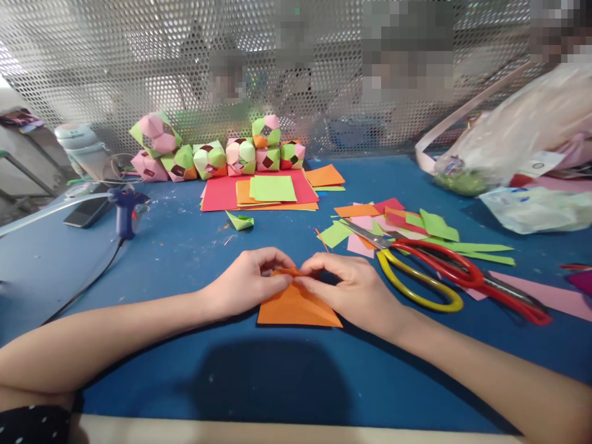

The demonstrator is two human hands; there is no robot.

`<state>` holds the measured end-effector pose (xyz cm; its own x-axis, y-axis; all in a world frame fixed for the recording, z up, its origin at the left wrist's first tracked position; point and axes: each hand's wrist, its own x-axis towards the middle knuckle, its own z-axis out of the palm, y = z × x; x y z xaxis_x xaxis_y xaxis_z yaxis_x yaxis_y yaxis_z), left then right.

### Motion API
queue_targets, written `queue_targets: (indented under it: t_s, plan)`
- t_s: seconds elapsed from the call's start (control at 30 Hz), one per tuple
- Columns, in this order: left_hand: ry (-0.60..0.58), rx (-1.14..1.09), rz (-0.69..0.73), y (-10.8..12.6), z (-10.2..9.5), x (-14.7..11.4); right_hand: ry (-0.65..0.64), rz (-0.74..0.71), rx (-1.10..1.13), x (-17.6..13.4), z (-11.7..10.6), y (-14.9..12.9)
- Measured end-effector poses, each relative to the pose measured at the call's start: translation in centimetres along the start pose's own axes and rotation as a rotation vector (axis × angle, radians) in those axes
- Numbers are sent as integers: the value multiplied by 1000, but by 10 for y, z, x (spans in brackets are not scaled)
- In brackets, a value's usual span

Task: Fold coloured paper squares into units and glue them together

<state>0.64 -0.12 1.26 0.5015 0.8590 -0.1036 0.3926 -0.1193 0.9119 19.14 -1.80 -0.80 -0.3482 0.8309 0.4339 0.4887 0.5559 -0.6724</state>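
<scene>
An orange sheet of paper (296, 310) lies on the blue tabletop between my hands, its near edge towards me and its far edge lifted. My left hand (253, 279) pinches that far edge between thumb and fingers. From the other side, my right hand (356, 287) grips the same edge, thumb tip close to the left thumb. The fingers partly hide the top of the paper. Beyond my hands rests a small folded green paper piece (240, 221). Scissors (416, 262) with one yellow and one red handle lie right of my right hand.
Stacked paper sheets (217, 192) sit further back, before a row of folded paper balls (210, 160). Paper scraps (363, 225) spread behind the scissors. At left stand a blue glue gun (124, 213), a phone (90, 208) and a bottle (82, 148). Plastic bags (518, 123) fill the back right.
</scene>
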Motion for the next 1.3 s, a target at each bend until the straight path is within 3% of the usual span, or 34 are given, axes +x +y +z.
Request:
queue_targets:
  t_s: [0.27,0.37,0.6,0.8,0.97,1.3]
  plan:
    - [-12,-4,-23,3,-2,-1,-32,-422,-57,-2,-3,12]
    - [-17,-31,-18,2,-2,-1,-53,-512,-124,-2,-7,15]
    - [-13,-18,25,0,-4,-3,-155,-553,-124,-3,-11,21]
    - [-20,-76,25,5,-5,-3,-74,-509,-43,-4,-8,20]
    - [-28,-177,-18,3,-7,-1,-109,-502,-38,-3,-12,18]
    - [-42,-279,-80,5,-6,-3,-193,-661,-320,0,-21,9]
